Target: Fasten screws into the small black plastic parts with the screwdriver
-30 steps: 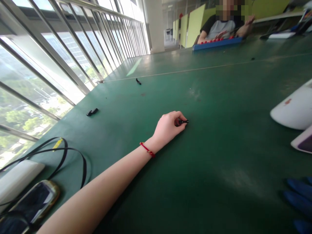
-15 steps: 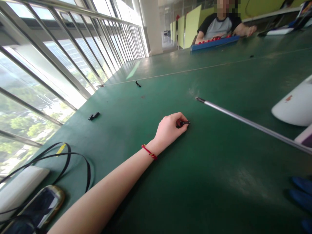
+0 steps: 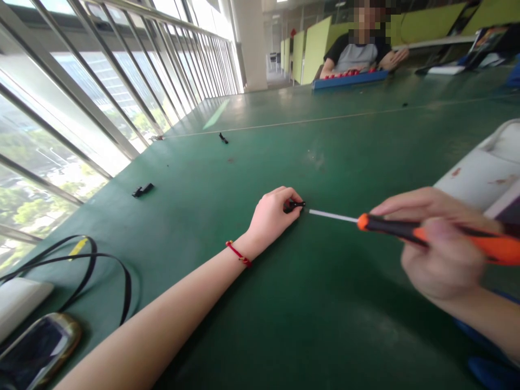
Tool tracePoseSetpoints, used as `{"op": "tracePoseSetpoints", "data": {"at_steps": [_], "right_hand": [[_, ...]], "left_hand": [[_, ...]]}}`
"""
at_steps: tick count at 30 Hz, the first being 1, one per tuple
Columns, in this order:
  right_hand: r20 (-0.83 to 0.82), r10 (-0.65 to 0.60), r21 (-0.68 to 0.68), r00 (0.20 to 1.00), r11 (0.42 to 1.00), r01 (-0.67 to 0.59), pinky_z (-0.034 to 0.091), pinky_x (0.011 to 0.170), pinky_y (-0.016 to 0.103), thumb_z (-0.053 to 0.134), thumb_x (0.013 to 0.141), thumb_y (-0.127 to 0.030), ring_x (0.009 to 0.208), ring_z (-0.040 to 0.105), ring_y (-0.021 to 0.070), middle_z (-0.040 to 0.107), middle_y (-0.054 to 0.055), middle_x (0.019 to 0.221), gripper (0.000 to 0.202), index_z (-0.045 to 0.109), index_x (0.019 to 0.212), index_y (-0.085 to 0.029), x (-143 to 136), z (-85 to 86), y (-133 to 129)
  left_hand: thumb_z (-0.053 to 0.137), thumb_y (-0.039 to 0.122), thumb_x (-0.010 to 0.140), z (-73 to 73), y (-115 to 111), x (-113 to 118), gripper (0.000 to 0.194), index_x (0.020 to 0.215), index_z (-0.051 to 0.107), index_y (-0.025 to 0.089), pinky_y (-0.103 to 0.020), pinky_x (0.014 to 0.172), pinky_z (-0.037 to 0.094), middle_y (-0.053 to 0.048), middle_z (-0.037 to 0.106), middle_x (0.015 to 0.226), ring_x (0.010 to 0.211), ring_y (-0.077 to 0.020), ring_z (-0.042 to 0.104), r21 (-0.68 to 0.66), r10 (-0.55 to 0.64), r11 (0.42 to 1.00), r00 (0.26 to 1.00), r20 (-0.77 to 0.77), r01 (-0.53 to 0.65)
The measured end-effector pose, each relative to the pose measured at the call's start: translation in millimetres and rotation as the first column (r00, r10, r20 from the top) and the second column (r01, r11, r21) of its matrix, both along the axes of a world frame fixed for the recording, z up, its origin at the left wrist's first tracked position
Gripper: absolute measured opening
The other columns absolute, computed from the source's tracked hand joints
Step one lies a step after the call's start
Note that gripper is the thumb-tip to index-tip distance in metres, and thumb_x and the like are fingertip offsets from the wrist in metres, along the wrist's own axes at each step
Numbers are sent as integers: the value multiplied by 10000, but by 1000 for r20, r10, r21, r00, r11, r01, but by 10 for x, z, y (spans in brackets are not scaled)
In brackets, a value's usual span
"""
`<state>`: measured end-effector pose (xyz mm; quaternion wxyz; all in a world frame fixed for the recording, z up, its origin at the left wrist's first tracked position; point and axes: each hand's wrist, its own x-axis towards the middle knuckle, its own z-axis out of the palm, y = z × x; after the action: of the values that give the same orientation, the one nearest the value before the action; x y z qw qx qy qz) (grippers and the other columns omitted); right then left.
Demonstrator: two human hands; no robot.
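Observation:
My left hand (image 3: 273,216), with a red cord at the wrist, rests on the green table (image 3: 252,303) and pinches a small black part (image 3: 298,205) between thumb and fingers. On the right, my right hand (image 3: 444,244) is wrapped round an orange and black screwdriver (image 3: 390,225). The metal shaft points left, its tip just right of the black part, and a small gap shows between them. Other black pieces lie apart, one (image 3: 143,190) left of my left hand and one (image 3: 223,138) farther back.
At lower left are a phone (image 3: 38,346), a white box (image 3: 24,300) and a looped black cable (image 3: 129,287). A white container (image 3: 479,162) stands at right. A person (image 3: 357,51) sits across, behind a blue tray (image 3: 351,79). A railing runs along the left.
My right hand has come into view from the right with the screwdriver, its tip near the black part. My left hand keeps its pinch. The view has shifted slightly to the right.

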<state>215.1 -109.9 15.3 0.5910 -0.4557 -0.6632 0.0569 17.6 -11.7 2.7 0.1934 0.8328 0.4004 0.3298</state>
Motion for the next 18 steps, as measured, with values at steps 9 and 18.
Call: {"op": "tracePoseSetpoints", "data": {"at_steps": [9,18], "right_hand": [[155,84,-21,984,996,-82,440,519,234,565,779,-143,591,567,103,614,-20,682,87,595,778,-226,-69,-1,44],[182,105,-50,978,994,-97,451,533,208,561,778,-136,582,558,83,611,-30,688,90,582,765,-222,-89,23,50]], "left_hand": [[577,121,723,27,-8,16,87,774,635,161,-238,665,481,-15,625,824,689,-113,572,-17,-13,1000,1000,-13,12],[579,134,732,1,-9,10,73,768,636,160,-230,661,488,-16,625,828,681,-106,574,0,-27,1000,1000,-8,27]]}}
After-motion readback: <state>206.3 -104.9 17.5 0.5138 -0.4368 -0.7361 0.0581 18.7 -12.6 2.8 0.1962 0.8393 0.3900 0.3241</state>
